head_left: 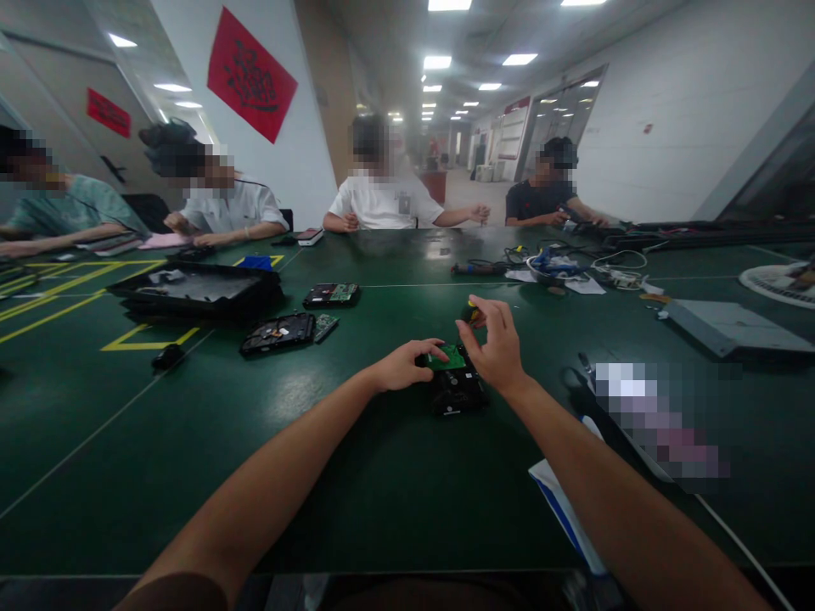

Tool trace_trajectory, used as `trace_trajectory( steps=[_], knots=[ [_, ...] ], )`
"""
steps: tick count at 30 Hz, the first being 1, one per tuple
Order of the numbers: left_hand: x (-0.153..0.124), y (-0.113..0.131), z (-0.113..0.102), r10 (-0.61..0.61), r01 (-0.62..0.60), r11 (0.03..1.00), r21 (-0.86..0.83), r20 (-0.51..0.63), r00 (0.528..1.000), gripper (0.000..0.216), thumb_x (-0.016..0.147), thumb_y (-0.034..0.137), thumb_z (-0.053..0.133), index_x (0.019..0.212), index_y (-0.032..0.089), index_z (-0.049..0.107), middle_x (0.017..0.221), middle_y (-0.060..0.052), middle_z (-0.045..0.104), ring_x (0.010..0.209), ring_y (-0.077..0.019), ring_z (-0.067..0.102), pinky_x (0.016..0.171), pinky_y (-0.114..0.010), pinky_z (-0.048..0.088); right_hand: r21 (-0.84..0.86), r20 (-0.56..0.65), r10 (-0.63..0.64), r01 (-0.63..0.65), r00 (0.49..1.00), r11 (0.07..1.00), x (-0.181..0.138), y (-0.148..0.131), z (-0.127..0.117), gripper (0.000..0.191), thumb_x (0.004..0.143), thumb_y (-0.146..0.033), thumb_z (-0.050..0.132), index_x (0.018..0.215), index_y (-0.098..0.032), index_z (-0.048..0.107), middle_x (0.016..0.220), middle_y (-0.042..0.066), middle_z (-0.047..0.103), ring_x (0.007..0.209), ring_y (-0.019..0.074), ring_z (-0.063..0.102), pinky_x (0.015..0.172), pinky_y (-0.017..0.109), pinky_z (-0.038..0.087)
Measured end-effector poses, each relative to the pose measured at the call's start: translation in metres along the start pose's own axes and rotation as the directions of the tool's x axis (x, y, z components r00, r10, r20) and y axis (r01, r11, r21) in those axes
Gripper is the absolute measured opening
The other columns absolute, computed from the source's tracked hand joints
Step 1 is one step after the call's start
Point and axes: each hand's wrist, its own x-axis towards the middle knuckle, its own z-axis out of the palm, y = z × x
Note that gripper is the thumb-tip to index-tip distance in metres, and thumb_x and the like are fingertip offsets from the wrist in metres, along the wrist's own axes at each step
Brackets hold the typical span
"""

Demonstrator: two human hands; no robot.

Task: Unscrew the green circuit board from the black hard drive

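Note:
A black hard drive (458, 394) with a green circuit board (449, 357) on its upper face lies on the green table in front of me. My left hand (406, 367) grips the drive's left side, its fingers reaching over the board. In my right hand (500, 346) is a screwdriver (471, 312) with a yellow and black handle, pinched between thumb and fingers above the drive's far right part. The screwdriver's tip is too small and dark to make out, so I cannot tell whether it touches the board.
To the left lie two other hard drives (332, 294), a small circuit board (325, 328) and a black tray (258, 295). Tangled cables (557, 265), a grey metal case (742, 327) and a blurred-out flat object (655, 420) are on the right. Several people sit across the table.

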Motion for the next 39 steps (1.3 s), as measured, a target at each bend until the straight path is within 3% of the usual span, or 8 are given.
trace_trajectory(
  steps=[4,9,14,19,24,29,34,39],
  knots=[
    [0.0009,-0.0025,0.0004,-0.014,0.014,1.0,0.0,0.002,1.0,0.047,0.073,0.013,0.065,0.119,0.023,0.066,0.156,-0.007,0.041,0.144,-0.0264,0.04,0.121,-0.043,0.027,0.017,0.005,-0.029,0.029,1.0,0.999,0.0,0.0009,0.0009,0.048,0.096,-0.025,0.051,0.144,-0.025,0.042,0.132,0.014,0.054,0.116,0.0279,0.059,0.096,0.051,0.056],
    [0.0008,-0.0024,0.0002,0.0,0.0,1.0,-0.004,0.001,1.0,0.047,0.073,0.012,0.065,0.119,0.022,0.067,0.156,-0.007,0.041,0.144,-0.0263,0.039,0.121,-0.043,0.027,-0.002,0.002,-0.012,0.012,1.0,1.0,0.0009,0.0,-0.0003,0.047,0.094,-0.027,0.057,0.14,-0.025,0.047,0.124,0.013,0.055,0.108,0.0261,0.061,0.092,0.048,0.057],
    [0.0002,0.0002,-0.0001,-0.014,0.014,1.0,-0.003,0.0,1.0,0.047,0.073,0.012,0.064,0.119,0.022,0.067,0.155,-0.008,0.042,0.144,-0.0259,0.04,0.121,-0.042,0.027,0.01,0.005,-0.027,0.027,1.0,1.0,0.0014,0.001,0.0001,0.047,0.096,-0.024,0.052,0.143,-0.024,0.044,0.129,0.013,0.054,0.112,0.0264,0.059,0.095,0.049,0.055],
    [0.0008,-0.0011,0.0006,0.0,0.0,1.0,-0.004,-0.005,1.0,0.047,0.072,0.012,0.065,0.118,0.022,0.067,0.155,-0.008,0.042,0.144,-0.0264,0.04,0.121,-0.043,0.026,-0.004,-0.016,-0.009,0.009,1.0,1.0,0.0015,0.0003,-0.0002,0.047,0.093,-0.029,0.059,0.138,-0.027,0.048,0.123,0.012,0.052,0.108,0.0272,0.058,0.089,0.049,0.057],
    [0.0001,0.0,0.0006,-0.011,0.011,1.0,-0.005,-0.003,1.0,0.047,0.073,0.012,0.064,0.119,0.022,0.067,0.155,-0.008,0.042,0.145,-0.0269,0.039,0.121,-0.044,0.026,0.016,0.004,-0.029,0.029,1.0,0.999,0.0022,-0.0017,-0.0008,0.048,0.096,-0.024,0.052,0.143,-0.027,0.043,0.129,0.013,0.051,0.119,0.028,0.054,0.096,0.05,0.054],
    [0.0007,0.0001,0.0008,-0.005,0.005,1.0,0.004,-0.007,1.0,0.047,0.073,0.011,0.064,0.119,0.022,0.067,0.155,-0.008,0.043,0.144,-0.0267,0.04,0.121,-0.044,0.027,-0.005,0.005,0.005,-0.005,1.0,1.0,0.002,-0.0013,-0.0007,0.049,0.093,-0.029,0.059,0.14,-0.026,0.046,0.124,0.012,0.051,0.108,0.0265,0.058,0.09,0.048,0.057],
    [0.001,-0.0009,0.0008,-0.005,0.005,1.0,0.003,-0.005,1.0,0.046,0.074,0.012,0.064,0.119,0.022,0.067,0.155,-0.008,0.042,0.144,-0.0265,0.04,0.121,-0.044,0.027,-0.01,0.028,-0.032,0.032,0.999,0.999,0.0028,-0.002,-0.0012,0.052,0.097,-0.022,0.049,0.148,-0.027,0.038,0.13,0.013,0.051,0.117,0.0272,0.055,0.098,0.05,0.052],
    [0.0011,-0.0027,0.0004,0.001,-0.001,1.0,0.007,0.0,1.0,0.047,0.073,0.013,0.065,0.119,0.022,0.067,0.156,-0.008,0.041,0.144,-0.027,0.04,0.121,-0.044,0.027,-0.008,-0.004,0.008,-0.008,1.0,1.0,0.0016,-0.0006,-0.0014,0.051,0.093,-0.029,0.06,0.142,-0.026,0.044,0.127,0.013,0.051,0.109,0.027,0.059,0.087,0.047,0.058]
  ],
)
